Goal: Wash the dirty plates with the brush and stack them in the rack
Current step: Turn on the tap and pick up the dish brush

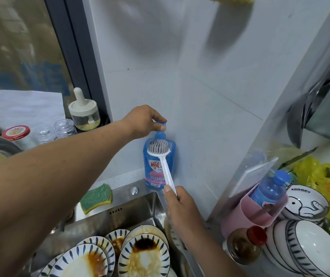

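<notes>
white plastic brush (165, 168), light and stiff, gripped low on its handle by right hand (180, 206), bristles at blue soap bottle (152, 174), pump pinched by left hand (144, 122); sauce-slick plates (144, 254) in sink (132, 208), likely fragile, safest by rims.

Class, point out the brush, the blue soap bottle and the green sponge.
brush (158, 145): head view, on its grey bristle head.
blue soap bottle (152, 172): head view, on its front label.
green sponge (96, 196): head view, on its green top face.
</notes>
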Tool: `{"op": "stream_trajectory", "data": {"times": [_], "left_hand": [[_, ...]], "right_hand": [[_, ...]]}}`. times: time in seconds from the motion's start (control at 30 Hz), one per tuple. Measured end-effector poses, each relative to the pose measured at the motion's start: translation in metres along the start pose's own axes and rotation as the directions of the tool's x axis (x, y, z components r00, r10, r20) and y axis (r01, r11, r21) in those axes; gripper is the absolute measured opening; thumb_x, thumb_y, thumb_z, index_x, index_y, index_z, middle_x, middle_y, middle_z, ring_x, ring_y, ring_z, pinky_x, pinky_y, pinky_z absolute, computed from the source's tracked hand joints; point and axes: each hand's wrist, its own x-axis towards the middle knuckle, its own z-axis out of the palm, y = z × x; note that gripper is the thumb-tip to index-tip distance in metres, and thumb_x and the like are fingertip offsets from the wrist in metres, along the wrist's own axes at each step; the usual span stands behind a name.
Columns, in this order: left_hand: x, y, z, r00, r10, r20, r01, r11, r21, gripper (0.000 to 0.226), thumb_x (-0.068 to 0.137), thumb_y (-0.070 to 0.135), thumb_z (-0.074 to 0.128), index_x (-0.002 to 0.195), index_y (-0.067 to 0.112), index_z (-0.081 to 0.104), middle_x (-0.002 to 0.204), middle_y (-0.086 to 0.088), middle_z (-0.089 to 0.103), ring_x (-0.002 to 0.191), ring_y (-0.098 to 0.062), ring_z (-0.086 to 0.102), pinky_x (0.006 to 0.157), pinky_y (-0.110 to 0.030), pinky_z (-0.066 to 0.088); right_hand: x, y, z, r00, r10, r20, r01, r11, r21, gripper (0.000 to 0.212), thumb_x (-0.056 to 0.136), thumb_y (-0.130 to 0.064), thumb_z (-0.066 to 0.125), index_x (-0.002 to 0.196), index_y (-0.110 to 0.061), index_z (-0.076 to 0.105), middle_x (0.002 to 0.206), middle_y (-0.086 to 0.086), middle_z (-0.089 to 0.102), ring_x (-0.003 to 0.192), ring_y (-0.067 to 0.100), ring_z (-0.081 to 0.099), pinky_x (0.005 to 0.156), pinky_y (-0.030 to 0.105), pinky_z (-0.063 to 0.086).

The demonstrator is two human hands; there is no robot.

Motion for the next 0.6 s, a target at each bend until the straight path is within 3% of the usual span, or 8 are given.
{"op": "stream_trajectory", "data": {"times": [0.13, 0.3, 0.5, 0.6], "left_hand": [[-0.004, 0.002, 0.002, 1.0, -0.018, -0.025, 0.017, 0.999, -0.038, 0.033, 0.087, 0.027, 0.078, 0.118, 0.02, 0.074, 0.114, 0.001, 0.069, 0.099, -0.013, 0.057, 0.087, -0.025, 0.044], [-0.004, -0.002, 0.012, 0.997, -0.067, -0.038, 0.066, 0.997, -0.042, 0.032, 0.086, 0.025, 0.079, 0.118, 0.02, 0.074, 0.116, -0.002, 0.07, 0.098, -0.015, 0.06, 0.085, -0.025, 0.046], [-0.002, 0.007, 0.008, 0.999, -0.052, 0.012, 0.052, 0.999, 0.017, 0.033, 0.092, 0.024, 0.072, 0.124, 0.018, 0.071, 0.129, -0.003, 0.067, 0.114, -0.018, 0.06, 0.094, -0.027, 0.045], [-0.003, 0.015, -0.001, 0.988, -0.085, -0.132, 0.055, 0.974, -0.218, 0.034, 0.096, 0.025, 0.067, 0.128, 0.015, 0.069, 0.128, -0.003, 0.067, 0.118, -0.017, 0.061, 0.098, -0.021, 0.042]], "right_hand": [[0.004, -0.006, 0.003, 1.0, -0.018, -0.019, 0.018, 1.0, 0.001, 0.035, 0.105, -0.051, 0.039, 0.111, -0.021, 0.056, 0.087, -0.01, 0.058, 0.078, 0.005, 0.058, 0.058, 0.01, 0.041], [0.008, -0.004, 0.005, 1.0, -0.012, -0.012, 0.012, 1.0, 0.013, 0.039, 0.103, -0.055, 0.041, 0.12, -0.022, 0.055, 0.103, -0.008, 0.062, 0.091, 0.009, 0.062, 0.068, 0.016, 0.049], [0.011, 0.001, -0.001, 1.0, -0.016, -0.015, 0.017, 0.999, 0.033, 0.038, 0.103, -0.054, 0.043, 0.104, -0.018, 0.057, 0.076, -0.009, 0.053, 0.068, 0.004, 0.052, 0.054, 0.013, 0.041], [0.011, -0.008, -0.009, 0.996, -0.073, -0.053, 0.076, 0.995, 0.066, 0.038, 0.101, -0.055, 0.046, 0.086, -0.022, 0.058, 0.064, -0.006, 0.053, 0.061, 0.011, 0.052, 0.058, 0.031, 0.045]]}}
